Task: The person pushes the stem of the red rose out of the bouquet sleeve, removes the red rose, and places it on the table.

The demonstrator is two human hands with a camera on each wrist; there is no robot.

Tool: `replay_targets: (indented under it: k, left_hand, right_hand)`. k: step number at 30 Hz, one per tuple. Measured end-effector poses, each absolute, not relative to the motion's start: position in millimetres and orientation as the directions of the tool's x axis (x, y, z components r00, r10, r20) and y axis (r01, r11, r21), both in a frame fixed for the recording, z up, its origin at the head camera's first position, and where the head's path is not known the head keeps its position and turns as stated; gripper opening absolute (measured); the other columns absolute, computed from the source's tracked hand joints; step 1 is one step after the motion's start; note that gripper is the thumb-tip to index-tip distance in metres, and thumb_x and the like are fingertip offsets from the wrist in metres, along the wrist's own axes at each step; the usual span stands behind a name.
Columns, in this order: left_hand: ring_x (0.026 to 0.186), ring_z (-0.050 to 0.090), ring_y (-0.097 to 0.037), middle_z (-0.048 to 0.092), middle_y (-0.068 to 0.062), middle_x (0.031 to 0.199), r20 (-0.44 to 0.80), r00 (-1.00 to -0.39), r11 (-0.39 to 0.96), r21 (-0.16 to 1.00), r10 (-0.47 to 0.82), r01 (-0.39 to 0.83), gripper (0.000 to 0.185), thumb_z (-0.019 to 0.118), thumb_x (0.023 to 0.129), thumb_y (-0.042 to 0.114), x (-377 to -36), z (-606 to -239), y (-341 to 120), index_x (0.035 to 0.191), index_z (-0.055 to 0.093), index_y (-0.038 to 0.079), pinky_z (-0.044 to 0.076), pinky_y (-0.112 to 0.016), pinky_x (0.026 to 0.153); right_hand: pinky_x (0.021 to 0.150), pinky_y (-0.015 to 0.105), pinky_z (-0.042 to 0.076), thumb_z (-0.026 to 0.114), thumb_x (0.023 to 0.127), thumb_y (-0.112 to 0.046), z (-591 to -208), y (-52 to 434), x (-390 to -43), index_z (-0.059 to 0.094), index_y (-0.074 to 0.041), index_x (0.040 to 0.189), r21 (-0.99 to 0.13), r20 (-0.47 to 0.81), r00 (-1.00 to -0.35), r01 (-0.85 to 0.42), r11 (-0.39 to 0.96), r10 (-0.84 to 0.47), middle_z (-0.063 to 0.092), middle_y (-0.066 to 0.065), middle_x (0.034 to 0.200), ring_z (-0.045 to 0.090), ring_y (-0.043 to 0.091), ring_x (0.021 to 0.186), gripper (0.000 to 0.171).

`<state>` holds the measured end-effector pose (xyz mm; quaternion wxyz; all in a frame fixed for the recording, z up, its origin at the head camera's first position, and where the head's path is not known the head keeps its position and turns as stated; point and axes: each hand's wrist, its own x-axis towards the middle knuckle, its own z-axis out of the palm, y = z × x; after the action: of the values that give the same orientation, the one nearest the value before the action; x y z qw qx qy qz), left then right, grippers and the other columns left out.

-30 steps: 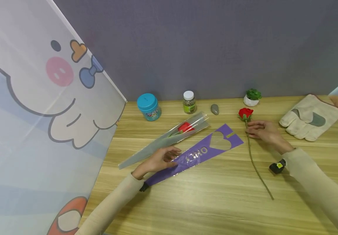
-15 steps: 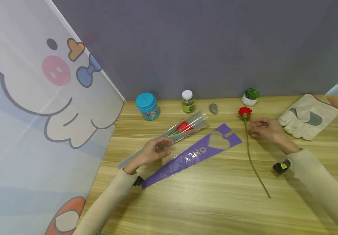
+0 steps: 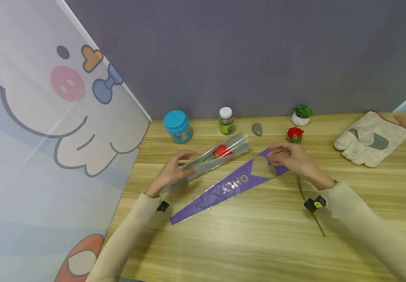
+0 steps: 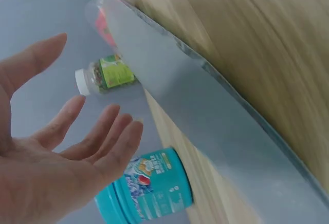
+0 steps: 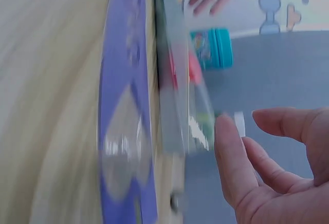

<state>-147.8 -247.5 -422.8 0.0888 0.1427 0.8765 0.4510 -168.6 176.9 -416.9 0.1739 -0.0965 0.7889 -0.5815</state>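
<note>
A clear sleeve point(image 3: 206, 159) with a red rose inside lies slantwise on the wooden table point(image 3: 252, 235). My left hand point(image 3: 185, 160) hovers just over its middle with the fingers spread and straight; in the left wrist view the hand point(image 4: 97, 131) stands apart from the clear sleeve point(image 4: 205, 111). Beside it lies a purple sleeve point(image 3: 231, 186) with a heart window. My right hand point(image 3: 275, 154) is over that sleeve's wide end, fingers relaxed, holding nothing. A loose red rose point(image 3: 295, 134) lies just right of the hand, its stem partly hidden under my wrist.
Along the back wall stand a teal jar point(image 3: 177, 126), a small bottle point(image 3: 226, 121), a grey stone point(image 3: 257, 129) and a little potted plant point(image 3: 302, 114). A work glove point(image 3: 370, 139) lies at the right. A cartoon-printed panel point(image 3: 47, 117) borders the table's left side.
My left hand left the purple sleeve and moved up-left to the clear sleeve. My right hand let go of the rose stem and moved left to the purple sleeve's wide end.
</note>
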Motion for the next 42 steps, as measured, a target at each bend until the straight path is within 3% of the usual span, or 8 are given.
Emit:
replay_targets:
  k: [7,11,17,21,27,30,36,42]
  left_hand:
    - [0.141,0.050,-0.047,0.051,-0.027,0.153,-0.096,-0.919,0.539,0.831,0.381,0.136,0.072,0.082,0.090,0.011,-163.3,-431.0,-256.1,0.152,0.046,0.002,0.043,-0.064,0.116]
    - [0.142,0.049,-0.044,0.052,-0.025,0.153,-0.161,-0.904,0.552,0.828,0.396,0.095,0.076,0.082,0.090,0.012,-172.2,-434.5,-258.6,0.155,0.044,0.003,0.043,-0.061,0.117]
    - [0.141,0.051,-0.041,0.056,-0.022,0.150,-0.234,-0.884,0.584,0.810,0.405,0.053,0.077,0.083,0.091,0.017,-182.7,-440.1,-257.2,0.156,0.044,0.007,0.045,-0.056,0.117]
    - [0.140,0.053,-0.040,0.056,-0.021,0.150,-0.262,-0.874,0.597,0.801,0.409,0.039,0.077,0.083,0.090,0.018,-186.6,-441.3,-254.7,0.156,0.044,0.009,0.045,-0.055,0.117]
    - [0.140,0.052,-0.041,0.055,-0.022,0.152,-0.292,-0.866,0.611,0.792,0.405,0.019,0.073,0.081,0.092,0.017,-188.8,-439.7,-248.8,0.155,0.046,0.008,0.043,-0.054,0.119]
    - [0.139,0.054,-0.041,0.055,-0.020,0.152,-0.302,-0.863,0.622,0.783,0.405,0.018,0.069,0.078,0.094,0.017,-189.1,-439.1,-245.4,0.154,0.047,0.007,0.044,-0.054,0.118]
    - [0.125,0.063,-0.040,0.062,-0.023,0.140,-0.277,-0.875,0.635,0.771,0.398,0.045,0.060,0.076,0.092,0.009,-188.3,-439.3,-240.7,0.148,0.055,0.005,0.053,-0.051,0.108]
    - [0.122,0.063,-0.034,0.065,-0.019,0.137,-0.203,-0.893,0.626,0.772,0.403,0.107,0.056,0.079,0.090,0.007,-187.2,-438.0,-237.2,0.143,0.061,0.006,0.054,-0.046,0.106]
  right_hand:
    - [0.089,0.033,0.063,0.062,0.103,-0.006,-424.5,123.2,-163.5,0.049,0.018,0.140,-0.979,-0.171,-0.874,0.101,0.176,-0.455,0.067,0.032,0.127,0.076,0.010,0.096,0.045]
    - [0.091,0.027,0.062,0.056,0.106,-0.005,-431.0,94.6,-161.2,0.043,0.018,0.145,-0.964,-0.252,-0.819,0.261,0.057,-0.516,0.067,0.029,0.133,0.076,0.011,0.102,0.047]
    - [0.106,0.030,0.054,0.036,0.112,-0.005,-440.5,60.6,-157.6,0.024,0.015,0.156,-0.817,-0.375,-0.704,0.558,-0.144,-0.603,0.037,0.038,0.158,0.068,0.025,0.125,0.050]
    - [0.110,0.033,0.052,0.037,0.111,-0.006,-447.0,46.5,-159.4,0.033,0.014,0.151,-0.733,-0.437,-0.685,0.646,-0.211,-0.582,0.041,0.040,0.153,0.068,0.030,0.124,0.045]
    - [0.112,0.036,0.050,0.043,0.109,-0.006,-453.3,35.3,-164.3,0.049,0.005,0.129,-0.639,-0.485,-0.689,0.700,-0.319,-0.539,0.059,0.027,0.133,0.071,0.030,0.113,0.024]
    - [0.114,0.037,0.048,0.043,0.108,-0.005,-454.1,31.7,-165.0,0.046,0.006,0.134,-0.611,-0.494,-0.687,0.710,-0.349,-0.533,0.056,0.029,0.136,0.067,0.036,0.125,0.029]
    - [0.116,0.038,0.045,0.039,0.110,-0.007,-454.4,25.9,-164.7,0.036,0.009,0.148,-0.618,-0.470,-0.685,0.706,-0.346,-0.557,0.049,0.031,0.146,0.041,0.043,0.150,0.041]
    - [0.114,0.037,0.048,0.043,0.109,-0.004,-452.9,29.5,-163.2,0.042,0.012,0.143,-0.661,-0.435,-0.712,0.668,-0.341,-0.551,0.066,0.025,0.131,0.066,0.032,0.127,0.037]
